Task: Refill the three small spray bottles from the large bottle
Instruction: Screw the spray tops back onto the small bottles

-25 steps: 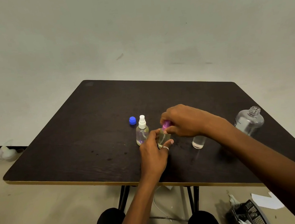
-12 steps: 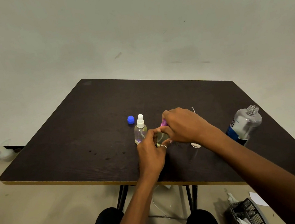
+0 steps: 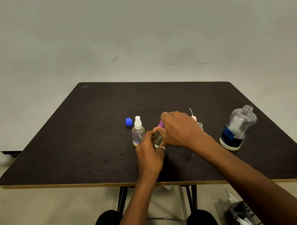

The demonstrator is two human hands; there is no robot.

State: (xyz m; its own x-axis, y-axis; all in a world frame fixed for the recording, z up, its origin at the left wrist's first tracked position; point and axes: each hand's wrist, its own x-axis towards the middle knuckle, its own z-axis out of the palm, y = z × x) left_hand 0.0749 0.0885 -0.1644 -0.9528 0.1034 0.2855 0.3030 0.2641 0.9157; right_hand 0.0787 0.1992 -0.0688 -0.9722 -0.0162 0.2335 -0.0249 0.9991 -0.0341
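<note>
While the person sat at the dark table point(image 3: 69, 144), the left hand point(image 3: 150, 155) had its fingers and thumb curled round the glass body of a small spray bottle point(image 3: 157, 139) standing near the table's middle. The right hand point(image 3: 181, 129) arched over it, fingertips pinching the bottle's purple top point(image 3: 160, 124). Just to the left stood a second small bottle point(image 3: 138, 133) with its white sprayer on, a blue cap point(image 3: 128, 121) beyond it. Behind the right hand a third small bottle point(image 3: 199, 124) stood open beside a pink sprayer point(image 3: 194, 118). The large bottle point(image 3: 238, 129) stood uncapped, well off to the right.
</note>
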